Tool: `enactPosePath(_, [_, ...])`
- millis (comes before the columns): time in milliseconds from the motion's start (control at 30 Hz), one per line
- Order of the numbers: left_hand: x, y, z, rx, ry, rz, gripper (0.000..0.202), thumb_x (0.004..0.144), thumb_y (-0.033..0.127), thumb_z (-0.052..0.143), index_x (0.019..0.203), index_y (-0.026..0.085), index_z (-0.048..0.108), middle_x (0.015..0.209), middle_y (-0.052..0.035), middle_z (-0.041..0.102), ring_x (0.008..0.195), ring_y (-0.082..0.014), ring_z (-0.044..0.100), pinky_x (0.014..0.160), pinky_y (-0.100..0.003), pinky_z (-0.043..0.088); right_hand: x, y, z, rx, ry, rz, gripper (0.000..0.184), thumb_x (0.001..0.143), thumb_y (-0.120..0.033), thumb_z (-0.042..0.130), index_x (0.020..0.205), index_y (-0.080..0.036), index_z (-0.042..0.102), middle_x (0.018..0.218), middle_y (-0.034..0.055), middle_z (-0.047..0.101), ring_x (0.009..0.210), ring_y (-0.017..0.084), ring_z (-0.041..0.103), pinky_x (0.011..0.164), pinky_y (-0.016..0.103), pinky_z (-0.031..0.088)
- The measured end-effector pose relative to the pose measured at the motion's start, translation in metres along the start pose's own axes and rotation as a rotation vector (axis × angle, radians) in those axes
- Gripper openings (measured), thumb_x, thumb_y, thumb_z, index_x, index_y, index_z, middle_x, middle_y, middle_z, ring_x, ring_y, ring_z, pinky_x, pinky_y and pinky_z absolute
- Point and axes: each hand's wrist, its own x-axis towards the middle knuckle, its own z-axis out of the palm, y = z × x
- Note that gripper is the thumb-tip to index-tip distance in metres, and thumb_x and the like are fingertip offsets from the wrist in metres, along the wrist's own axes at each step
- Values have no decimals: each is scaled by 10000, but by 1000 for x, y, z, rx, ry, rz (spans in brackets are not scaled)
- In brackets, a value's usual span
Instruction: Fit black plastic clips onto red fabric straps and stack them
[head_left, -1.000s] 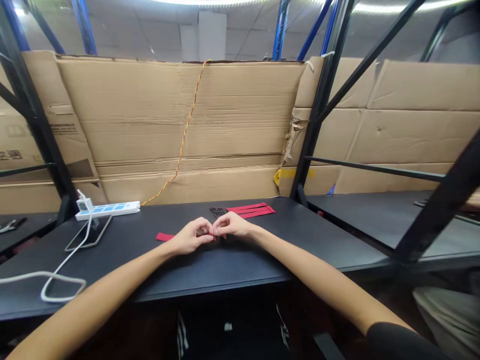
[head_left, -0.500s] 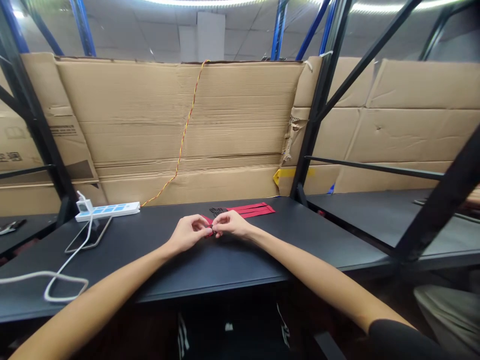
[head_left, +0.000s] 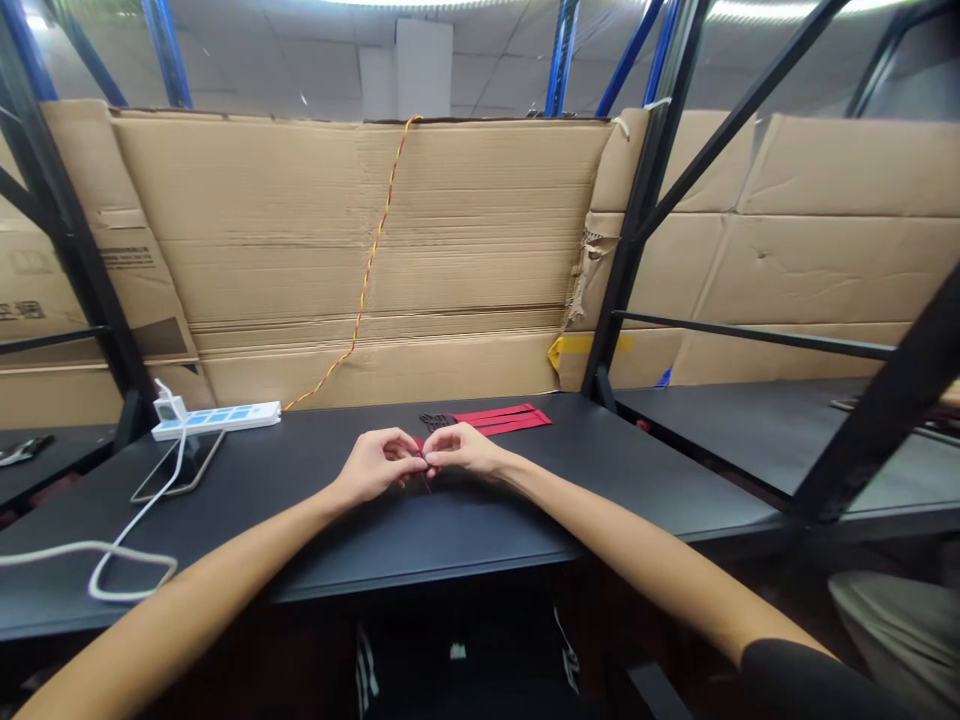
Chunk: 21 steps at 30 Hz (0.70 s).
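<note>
My left hand [head_left: 379, 464] and my right hand [head_left: 463, 448] meet over the black tabletop, thumbs and fingers pinched together. Between their fingertips is a small red strip [head_left: 418, 443], mostly covered by the fingers; a dark bit shows at the pinch. A thin red end [head_left: 427, 484] hangs below the fingertips. Just behind my right hand lie several flat red strips [head_left: 510, 420], side by side, with a tangle of black cords [head_left: 435, 422] at their left end.
At the left stand a white power strip [head_left: 225, 418] with a plugged-in charger, a phone [head_left: 180, 468] and a looping white cable [head_left: 112, 548]. Cardboard panels [head_left: 375, 250] close off the back. Black metal posts [head_left: 626, 240] flank the table [head_left: 510, 530]. A twisted red-yellow wire [head_left: 367, 270] hangs down the cardboard.
The fingertips have shifted slightly around the small red strip. A thin red end now dangles below them, while the red patch between the hands shows less. The strips behind lie unchanged.
</note>
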Motion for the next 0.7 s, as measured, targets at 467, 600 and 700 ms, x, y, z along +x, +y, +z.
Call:
enactPosePath(467, [2,-6,-2,68,-121,-57,316,650,375,755,807,114,671,666,-57,696,519,-142,613,481,-252,510,-2,-2,4,-48,-18,10,310,619,-372,787,788,-130,693,686,15,667,641,136,606,696,301,486])
enactPosePath(600, [2,-6,0,42,-82,-77,344,633,387,769,810,116,652,633,-47,679,493,-139,605,460,-255,508,-3,-5,5,-63,-10,15,333,616,-394,784,799,-133,687,700,19,670,651,140,602,698,307,488])
enactPosePath(700, [2,-7,0,35,-52,-83,348,640,374,769,824,109,641,589,-32,653,479,-133,597,467,-254,510,-2,-4,5,-62,4,11,330,610,-383,789,798,-132,685,702,18,669,650,136,597,694,303,489])
